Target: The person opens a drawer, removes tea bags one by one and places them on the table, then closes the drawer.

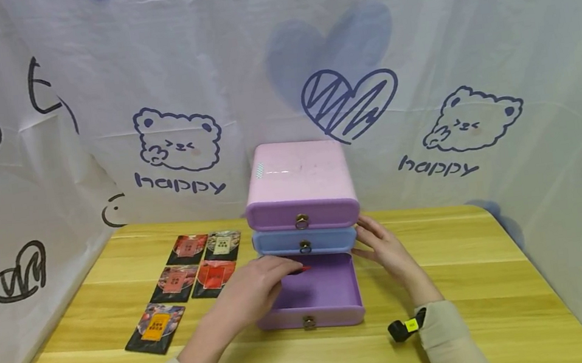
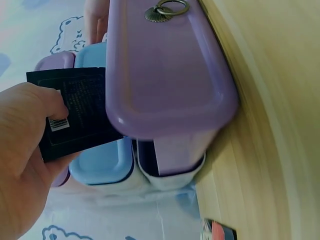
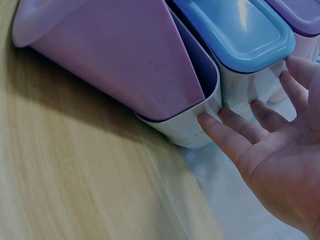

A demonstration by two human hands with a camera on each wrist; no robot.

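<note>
In the head view a small drawer cabinet [image 1: 297, 171] stands at the back of the table, its bottom purple drawer [image 1: 309, 318] pulled out. My left hand [image 1: 252, 291] reaches over that drawer's left side. Between thumb and fingers it pinches a flat black packet [image 2: 82, 112], whose printed back and barcode face the left wrist camera. My right hand [image 1: 385, 249] is at the cabinet's right side; in the right wrist view its spread, fairly straight fingers [image 3: 230, 135] touch the white casing beside the blue drawer [image 3: 245, 35] and the open one.
Several dark packets with coloured labels lie left of the cabinet, among them an orange-labelled packet [image 1: 156, 328] nearest the front and a red-labelled packet [image 1: 214, 277]. A white printed curtain [image 1: 252, 58] hangs behind the wooden table [image 1: 453, 319].
</note>
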